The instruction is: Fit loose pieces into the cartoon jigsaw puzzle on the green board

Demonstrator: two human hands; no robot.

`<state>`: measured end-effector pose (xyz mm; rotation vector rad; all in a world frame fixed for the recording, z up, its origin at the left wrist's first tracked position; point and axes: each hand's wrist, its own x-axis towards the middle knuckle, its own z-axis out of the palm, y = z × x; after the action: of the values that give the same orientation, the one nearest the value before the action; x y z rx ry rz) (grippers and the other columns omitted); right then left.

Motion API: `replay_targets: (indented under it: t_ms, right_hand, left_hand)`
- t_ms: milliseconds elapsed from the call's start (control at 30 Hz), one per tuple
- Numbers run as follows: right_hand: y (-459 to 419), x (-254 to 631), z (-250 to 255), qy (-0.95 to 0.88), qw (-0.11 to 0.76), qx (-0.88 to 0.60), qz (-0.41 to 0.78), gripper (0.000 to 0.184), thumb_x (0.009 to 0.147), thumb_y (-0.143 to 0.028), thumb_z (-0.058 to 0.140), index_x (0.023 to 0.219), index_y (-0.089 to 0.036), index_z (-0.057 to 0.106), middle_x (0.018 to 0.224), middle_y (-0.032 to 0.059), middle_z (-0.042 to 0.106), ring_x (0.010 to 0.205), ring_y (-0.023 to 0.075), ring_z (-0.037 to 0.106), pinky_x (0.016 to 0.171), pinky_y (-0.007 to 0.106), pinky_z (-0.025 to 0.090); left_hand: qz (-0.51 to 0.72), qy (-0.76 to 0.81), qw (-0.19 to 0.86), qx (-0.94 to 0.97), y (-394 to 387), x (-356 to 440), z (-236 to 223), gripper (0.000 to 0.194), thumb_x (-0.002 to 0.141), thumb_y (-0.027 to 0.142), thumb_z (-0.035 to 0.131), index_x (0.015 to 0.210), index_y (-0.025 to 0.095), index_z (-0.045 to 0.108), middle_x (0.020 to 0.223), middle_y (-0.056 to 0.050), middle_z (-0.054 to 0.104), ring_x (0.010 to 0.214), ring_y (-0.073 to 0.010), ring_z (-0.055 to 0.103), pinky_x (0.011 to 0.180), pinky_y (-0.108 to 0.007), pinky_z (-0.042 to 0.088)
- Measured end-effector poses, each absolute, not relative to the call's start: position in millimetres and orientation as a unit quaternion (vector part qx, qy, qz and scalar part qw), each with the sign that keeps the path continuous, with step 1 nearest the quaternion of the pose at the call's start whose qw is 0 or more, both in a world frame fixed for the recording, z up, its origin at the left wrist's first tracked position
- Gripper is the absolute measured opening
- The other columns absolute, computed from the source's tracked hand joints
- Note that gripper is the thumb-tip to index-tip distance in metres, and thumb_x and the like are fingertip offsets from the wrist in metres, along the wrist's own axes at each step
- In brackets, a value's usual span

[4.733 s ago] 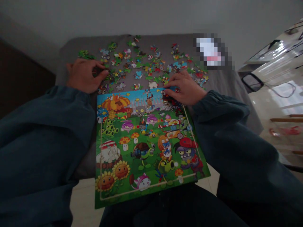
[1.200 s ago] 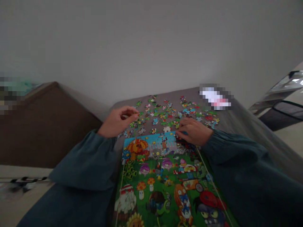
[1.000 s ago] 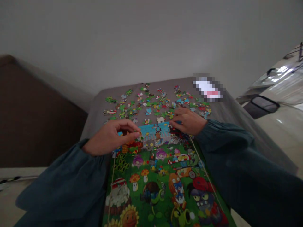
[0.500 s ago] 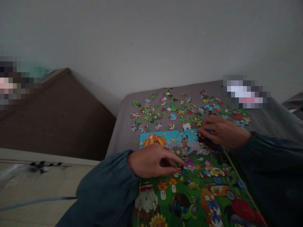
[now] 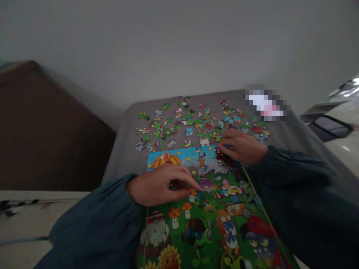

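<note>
A colourful cartoon puzzle board [image 5: 213, 224] lies tilted on my lap and against a grey cushioned surface [image 5: 126, 149]. My left hand [image 5: 159, 184] rests on the board's upper middle, thumb and forefinger pinched over a small puzzle piece [image 5: 193, 192] pressed onto the picture. My right hand [image 5: 242, 146] lies at the board's upper right corner, fingers curled down on a dark patch of pieces there. Several loose puzzle pieces [image 5: 190, 123] are scattered on the grey surface beyond the board.
A brown upholstered backrest [image 5: 42, 130] rises at the left. A plain pale wall [image 5: 168, 48] stands behind. A blurred white object [image 5: 266, 106] sits at the grey surface's far right. A shiny pale floor and a dark-framed object [image 5: 331, 127] show at the right.
My left hand came back from the loose pieces with a piece pinched in it and lowered onto the board's upper middle. My right hand stayed at the upper right corner. The camera swung.
</note>
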<state>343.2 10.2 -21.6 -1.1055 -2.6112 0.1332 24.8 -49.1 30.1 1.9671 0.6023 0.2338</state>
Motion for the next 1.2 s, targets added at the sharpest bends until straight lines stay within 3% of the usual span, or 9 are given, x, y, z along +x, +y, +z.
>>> replay_targets:
  t_ms: [433, 567, 733, 867, 1200]
  right_hand:
    - [11, 342, -11, -0.904, 0.108, -0.407, 0.070, 0.037, 0.104, -0.033, 0.049, 0.086, -0.019, 0.078, 0.092, 0.0116, 0.068, 0.092, 0.0241, 0.060, 0.089, 0.041, 0.048]
    - [12, 341, -12, -0.902, 0.114, -0.409, 0.082, 0.036, 0.103, -0.033, 0.050, 0.084, -0.019, 0.077, 0.091, 0.0120, 0.068, 0.093, 0.0252, 0.060, 0.089, 0.042, 0.046]
    - [12, 342, -14, -0.902, 0.122, -0.408, 0.076, 0.037, 0.103, -0.034, 0.049, 0.085, -0.019, 0.077, 0.089, 0.0114, 0.067, 0.092, 0.0245, 0.059, 0.089, 0.042, 0.046]
    - [12, 343, -14, -0.905, 0.120, -0.403, 0.068, 0.038, 0.103, -0.035, 0.047, 0.086, -0.018, 0.077, 0.090, 0.0114, 0.067, 0.091, 0.0238, 0.059, 0.087, 0.041, 0.046]
    - [12, 343, -12, -0.911, 0.112, -0.394, 0.051, 0.040, 0.104, -0.035, 0.046, 0.082, -0.019, 0.075, 0.089, 0.0118, 0.068, 0.089, 0.0238, 0.059, 0.086, 0.040, 0.046]
  left_hand:
    - [-0.049, 0.264, 0.514, 0.815, -53, 34, 30, 0.020, 0.101, 0.032, 0.060, 0.110, 0.027, 0.077, 0.103, -0.001, 0.077, 0.089, -0.0136, 0.070, 0.077, -0.022, 0.049]
    - [-0.053, 0.276, 0.486, 0.827, -55, 34, 29, 0.017, 0.098, 0.035, 0.065, 0.105, 0.027, 0.079, 0.095, 0.002, 0.079, 0.081, -0.0125, 0.070, 0.071, -0.021, 0.046]
    - [-0.052, 0.298, 0.449, 0.841, -57, 36, 28, 0.014, 0.097, 0.031, 0.067, 0.096, 0.027, 0.080, 0.097, 0.003, 0.081, 0.089, -0.0132, 0.073, 0.077, -0.021, 0.048]
    - [-0.073, 0.305, 0.454, 0.834, -58, 36, 29, 0.012, 0.096, 0.033, 0.070, 0.095, 0.028, 0.081, 0.091, 0.005, 0.081, 0.083, -0.0122, 0.075, 0.073, -0.021, 0.046]
    - [-0.055, 0.301, 0.452, 0.838, -56, 35, 29, 0.014, 0.094, 0.033, 0.071, 0.090, 0.028, 0.084, 0.094, 0.000, 0.081, 0.084, -0.0137, 0.073, 0.074, -0.021, 0.049]
